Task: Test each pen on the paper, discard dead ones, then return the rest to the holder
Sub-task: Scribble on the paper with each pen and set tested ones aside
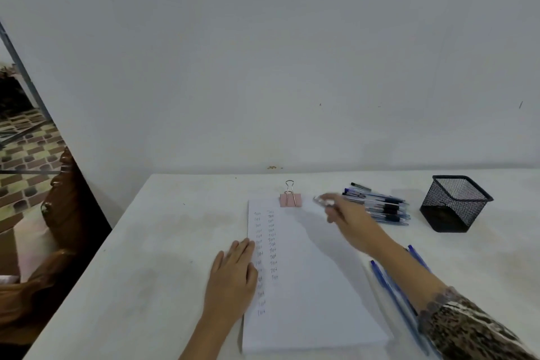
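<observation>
My right sleeve is mottled brown and cream with a lacy grey cuff; my left hand and forearm are bare.

paper, two columns of one short handwritten word, too blurred to read

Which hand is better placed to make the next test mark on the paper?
Right. The right hand grips a pen, blurred, just beyond the paper, beside the pen pile. The left hand lies flat on the paper's left edge, steadying it.
</observation>
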`<act>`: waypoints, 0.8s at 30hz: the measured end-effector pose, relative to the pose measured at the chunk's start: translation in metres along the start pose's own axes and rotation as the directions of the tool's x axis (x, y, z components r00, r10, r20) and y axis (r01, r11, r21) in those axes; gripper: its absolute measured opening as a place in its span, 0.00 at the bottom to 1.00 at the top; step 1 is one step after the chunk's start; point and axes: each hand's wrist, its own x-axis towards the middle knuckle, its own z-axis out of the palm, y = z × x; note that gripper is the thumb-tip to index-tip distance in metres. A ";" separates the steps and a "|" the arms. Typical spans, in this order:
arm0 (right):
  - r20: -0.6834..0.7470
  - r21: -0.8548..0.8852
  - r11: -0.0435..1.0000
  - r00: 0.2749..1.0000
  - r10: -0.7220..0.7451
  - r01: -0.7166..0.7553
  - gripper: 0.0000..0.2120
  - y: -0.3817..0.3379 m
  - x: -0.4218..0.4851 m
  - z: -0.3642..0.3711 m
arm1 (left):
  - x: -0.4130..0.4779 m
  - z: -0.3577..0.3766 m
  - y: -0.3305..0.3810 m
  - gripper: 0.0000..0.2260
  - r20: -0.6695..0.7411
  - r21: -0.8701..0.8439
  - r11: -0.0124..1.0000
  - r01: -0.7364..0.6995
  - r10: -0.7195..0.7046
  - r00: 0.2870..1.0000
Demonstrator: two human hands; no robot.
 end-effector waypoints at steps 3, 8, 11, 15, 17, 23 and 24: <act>0.101 -0.174 0.985 0.994 0.035 -0.017 0.12 -0.009 -0.004 0.031 | 0.000 0.000 0.001 0.40 -0.002 -0.007 1.000 0.001 -0.001 1.000; 0.157 -0.421 0.906 0.987 0.023 0.045 0.15 -0.016 -0.010 0.053 | 0.000 0.000 0.001 0.41 0.000 -0.002 1.000 0.008 -0.008 1.000; 0.184 -0.492 0.871 0.978 0.101 0.003 0.19 -0.020 -0.008 0.051 | 0.000 0.002 0.001 0.40 -0.012 -0.005 1.000 0.005 -0.005 1.000; 0.256 -0.497 0.863 0.934 0.247 -0.092 0.26 -0.027 -0.004 0.039 | -0.001 0.001 0.002 0.40 -0.008 -0.001 1.000 0.006 -0.006 1.000; 0.270 -0.414 0.900 0.926 0.262 -0.134 0.17 -0.027 -0.002 0.036 | -0.001 -0.001 0.003 0.40 -0.005 -0.021 1.000 0.015 -0.015 1.000; 0.190 -0.479 0.873 0.959 0.209 -0.095 0.12 -0.036 -0.001 0.018 | -0.002 -0.002 0.003 0.41 0.013 -0.002 1.000 0.019 -0.019 1.000; 0.133 -0.447 0.891 0.979 0.156 -0.081 0.11 -0.039 -0.001 0.012 | -0.002 -0.002 0.003 0.41 0.015 -0.008 1.000 0.018 -0.018 1.000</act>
